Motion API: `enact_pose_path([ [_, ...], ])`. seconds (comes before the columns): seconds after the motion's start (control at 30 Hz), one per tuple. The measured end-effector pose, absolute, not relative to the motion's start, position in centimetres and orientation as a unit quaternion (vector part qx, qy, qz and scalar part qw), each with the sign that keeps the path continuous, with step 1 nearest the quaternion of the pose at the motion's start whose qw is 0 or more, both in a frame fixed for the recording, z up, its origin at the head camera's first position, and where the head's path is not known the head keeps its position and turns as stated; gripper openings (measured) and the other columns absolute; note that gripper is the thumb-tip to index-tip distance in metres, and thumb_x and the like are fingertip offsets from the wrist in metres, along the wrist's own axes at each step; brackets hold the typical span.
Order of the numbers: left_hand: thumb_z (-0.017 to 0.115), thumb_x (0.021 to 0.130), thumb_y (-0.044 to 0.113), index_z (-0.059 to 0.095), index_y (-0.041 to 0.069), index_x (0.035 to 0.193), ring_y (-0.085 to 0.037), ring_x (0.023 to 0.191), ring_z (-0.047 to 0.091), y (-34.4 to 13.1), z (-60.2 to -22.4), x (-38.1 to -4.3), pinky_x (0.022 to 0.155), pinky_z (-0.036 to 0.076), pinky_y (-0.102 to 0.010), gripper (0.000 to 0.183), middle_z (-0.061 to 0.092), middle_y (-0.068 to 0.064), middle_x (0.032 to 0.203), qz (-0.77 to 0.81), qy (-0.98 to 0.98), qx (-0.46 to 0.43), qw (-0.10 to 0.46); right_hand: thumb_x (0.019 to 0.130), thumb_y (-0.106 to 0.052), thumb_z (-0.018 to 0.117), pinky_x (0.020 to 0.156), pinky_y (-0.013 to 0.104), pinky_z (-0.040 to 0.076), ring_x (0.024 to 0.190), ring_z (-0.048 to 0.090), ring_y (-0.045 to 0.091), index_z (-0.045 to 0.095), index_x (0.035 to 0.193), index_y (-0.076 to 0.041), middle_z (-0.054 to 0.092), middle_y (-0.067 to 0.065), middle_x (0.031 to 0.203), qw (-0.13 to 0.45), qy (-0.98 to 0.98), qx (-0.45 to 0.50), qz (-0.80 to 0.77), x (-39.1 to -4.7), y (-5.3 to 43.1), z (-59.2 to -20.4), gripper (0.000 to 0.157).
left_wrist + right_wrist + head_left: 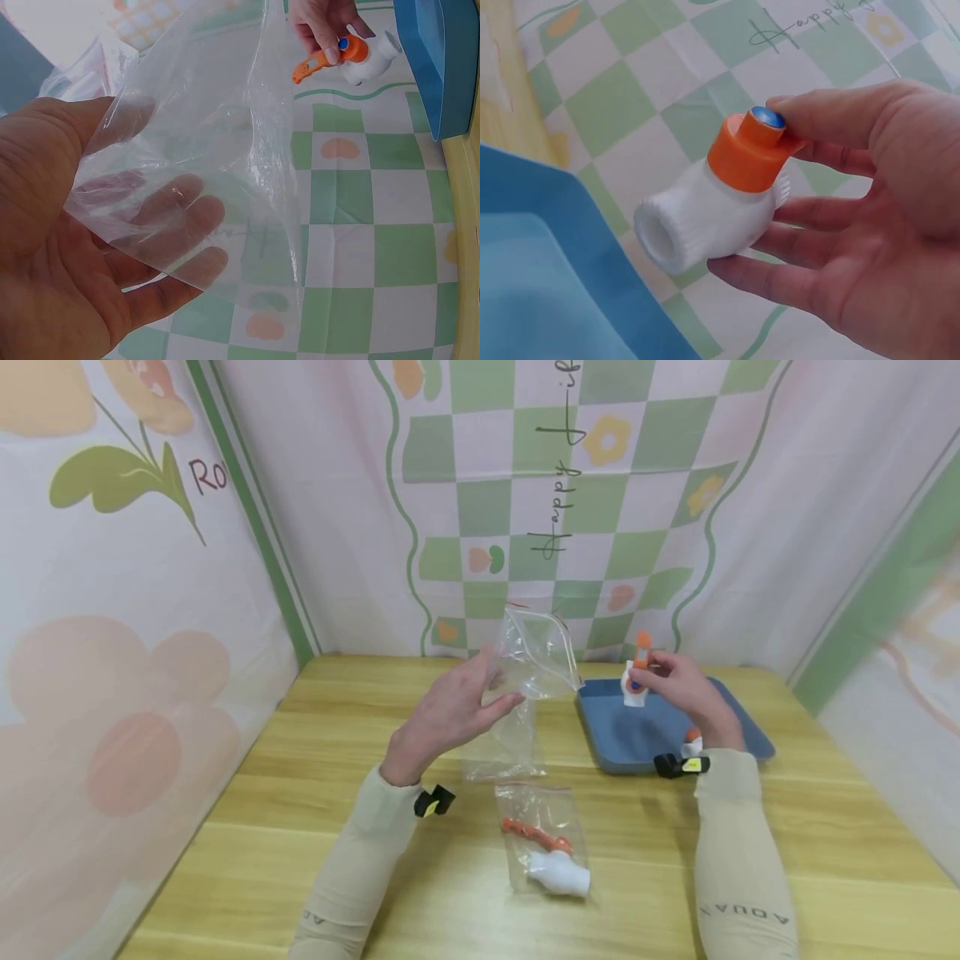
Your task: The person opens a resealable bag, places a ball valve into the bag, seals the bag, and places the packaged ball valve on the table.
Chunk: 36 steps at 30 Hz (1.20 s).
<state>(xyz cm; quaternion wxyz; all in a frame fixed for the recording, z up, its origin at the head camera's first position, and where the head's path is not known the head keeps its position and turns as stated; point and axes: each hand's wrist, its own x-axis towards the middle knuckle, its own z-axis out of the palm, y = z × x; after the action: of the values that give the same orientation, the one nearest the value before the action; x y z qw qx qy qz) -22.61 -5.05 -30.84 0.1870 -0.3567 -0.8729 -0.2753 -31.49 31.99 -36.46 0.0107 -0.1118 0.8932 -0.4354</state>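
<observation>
My left hand (pixel 452 706) holds up a clear zip bag (pixel 536 652), its mouth gaping at the top. In the left wrist view, the thumb and fingers show through the film of this bag (pixel 195 135). My right hand (pixel 686 689) grips a white plastic ball valve (pixel 634 687) with an orange handle above the blue tray. Seen from the right wrist, the thumb lies by the blue cap on the orange part of the valve (pixel 712 206), and fingers support the white body. The valve is apart from the bag.
A blue tray (pixel 611 760) stands at the right with another orange and white piece (pixel 692 743) in it. A packed clear bag (pixel 543 802) with a white valve body (pixel 558 873) and orange handle (pixel 536 835) lies in front. Another clear bag (pixel 506 747) lies behind it.
</observation>
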Motion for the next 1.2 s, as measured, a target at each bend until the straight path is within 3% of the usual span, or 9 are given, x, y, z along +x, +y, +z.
enact_pose_path([
  [0.2,0.067,0.094,0.029,0.041,0.004,0.136,-0.026,0.096,0.07,-5.0,-30.8,-22.7,0.079,0.057,-0.035,0.055,0.069,-0.01,0.1,-0.279,-0.872,-0.359,0.183,0.097,-0.03,0.063,0.075,0.017,0.052,0.085,0.06,0.002,0.057,0.114,0.003,0.064,-0.016,0.09,-0.004,0.875,-0.121,-0.469,-31.0,31.7,-35.8,0.038],
  [0.5,0.067,0.094,0.029,0.043,0.004,0.134,-0.024,0.096,0.07,-5.0,-30.7,-22.6,0.078,0.057,-0.034,0.053,0.069,-0.009,0.1,-0.275,-0.874,-0.356,0.183,0.096,-0.027,0.064,0.074,0.015,0.049,0.082,0.06,0.002,0.062,0.116,0.0,0.065,-0.019,0.084,-0.051,0.864,-0.139,-0.481,-29.4,30.9,-33.8,0.034],
  [0.7,0.067,0.094,0.029,0.043,0.005,0.133,-0.022,0.095,0.07,-5.0,-30.8,-22.6,0.077,0.057,-0.033,0.052,0.069,-0.008,0.099,-0.276,-0.873,-0.359,0.184,0.097,-0.02,0.063,0.077,0.014,0.05,0.086,0.065,0.001,0.06,0.127,0.001,0.069,-0.019,0.094,-0.085,0.844,-0.171,-0.502,-28.0,30.3,-32.1,0.037],
  [0.87,0.067,0.094,0.03,0.042,0.005,0.136,-0.022,0.095,0.07,-5.0,-30.8,-22.6,0.078,0.057,-0.033,0.055,0.07,-0.008,0.1,-0.275,-0.874,-0.358,0.182,0.096,-0.02,0.064,0.081,0.012,0.047,0.09,0.067,0.0,0.061,0.127,-0.002,0.069,-0.021,0.104,-0.099,0.841,-0.181,-0.501,-26.7,29.9,-30.8,0.036],
  [1.03,0.068,0.093,0.029,0.04,0.005,0.138,-0.022,0.094,0.071,-5.0,-30.9,-22.6,0.076,0.057,-0.033,0.057,0.07,-0.01,0.101,-0.278,-0.874,-0.359,0.174,0.096,-0.012,0.063,0.081,0.012,0.051,0.091,0.068,0.0,0.06,0.128,0.002,0.071,-0.016,0.104,-0.119,0.825,-0.211,-0.511,-25.9,29.5,-29.9,0.035],
  [1.2,0.068,0.093,0.029,0.038,0.007,0.142,-0.019,0.097,0.07,-4.6,-31.1,-22.7,0.08,0.058,-0.03,0.061,0.069,-0.007,0.111,-0.277,-0.872,-0.373,0.151,0.095,-0.007,0.063,0.08,0.012,0.051,0.09,0.069,0.001,0.061,0.125,0.004,0.071,-0.012,0.11,-0.139,0.811,-0.233,-0.518,-25.2,29.1,-29.3,0.032],
])
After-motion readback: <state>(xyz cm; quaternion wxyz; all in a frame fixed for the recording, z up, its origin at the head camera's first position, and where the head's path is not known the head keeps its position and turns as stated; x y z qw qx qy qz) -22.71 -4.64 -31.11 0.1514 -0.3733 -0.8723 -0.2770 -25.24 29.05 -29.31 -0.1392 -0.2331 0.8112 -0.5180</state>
